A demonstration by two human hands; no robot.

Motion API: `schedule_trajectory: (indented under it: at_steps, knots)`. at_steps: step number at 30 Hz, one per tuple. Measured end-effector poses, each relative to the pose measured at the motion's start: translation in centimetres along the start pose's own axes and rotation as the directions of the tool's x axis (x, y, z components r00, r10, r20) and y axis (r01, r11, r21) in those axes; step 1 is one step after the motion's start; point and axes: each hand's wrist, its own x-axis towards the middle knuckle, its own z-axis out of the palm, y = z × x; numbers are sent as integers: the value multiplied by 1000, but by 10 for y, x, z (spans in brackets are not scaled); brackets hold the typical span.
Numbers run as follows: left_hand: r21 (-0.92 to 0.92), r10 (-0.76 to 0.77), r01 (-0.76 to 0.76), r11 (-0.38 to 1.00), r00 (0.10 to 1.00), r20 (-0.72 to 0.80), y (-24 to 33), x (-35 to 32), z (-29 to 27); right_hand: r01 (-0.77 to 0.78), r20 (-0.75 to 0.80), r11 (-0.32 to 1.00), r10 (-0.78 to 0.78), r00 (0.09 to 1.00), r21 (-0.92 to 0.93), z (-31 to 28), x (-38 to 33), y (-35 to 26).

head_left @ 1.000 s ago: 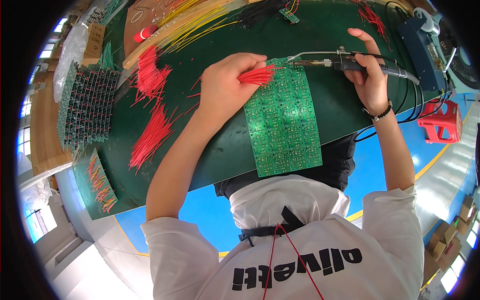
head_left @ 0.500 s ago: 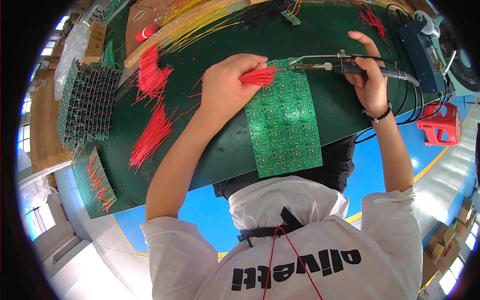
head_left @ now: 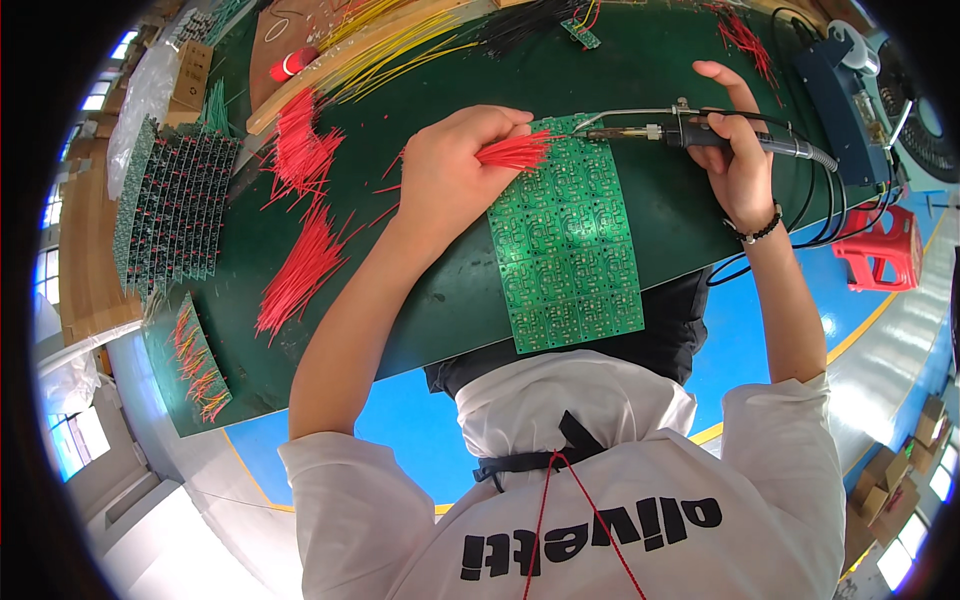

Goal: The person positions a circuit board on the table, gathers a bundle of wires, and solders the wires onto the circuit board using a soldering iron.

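Note:
A bundle of short red wires [head_left: 516,151] pokes out of my left hand [head_left: 462,165], which is closed around it. The wire ends lie over the upper left part of a green circuit board panel [head_left: 568,250]. My right hand [head_left: 738,155] grips a soldering iron [head_left: 705,135] with a dark handle and a thin metal feed tube along its top. Its tip points left, over the panel's far edge, close to the wire ends. Whether tip and wire touch is too small to tell. The panel overhangs the table's near edge.
Loose red wires [head_left: 305,265] lie in piles left of my left arm. Stacked boards [head_left: 175,205] and a wired board strip [head_left: 200,365] sit farther left. Yellow wires [head_left: 400,60] rest by a wooden strip [head_left: 350,65]. A blue machine [head_left: 845,105] stands right, above a red stool [head_left: 880,248].
Almost nothing differs. My left hand and the red wire bundle have shifted very slightly left; the soldering iron stays over the panel's far edge.

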Motion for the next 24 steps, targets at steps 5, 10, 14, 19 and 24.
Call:
schedule_trajectory:
  at_steps: [5,10,14,19,24]
  knots:
    - [3,4,-4,1000,1000,-4,-1,-1,1,-9,-6,1000,9,1000,15,2,-1,-1]
    - [-5,7,-8,1000,1000,-2,0,-2,0,-14,-10,1000,14,1000,25,1,-1,0]
    - [5,-2,2,1000,1000,5,-1,0,0,-5,-4,1000,5,1000,16,1,0,-1]
    - [-5,-2,2,1000,1000,-10,0,-1,1,-29,6,999,30,1000,-43,-1,0,-1]
    - [2,-12,12,1000,1000,5,1,0,1,0,19,1000,0,1000,-18,-2,-1,-2]
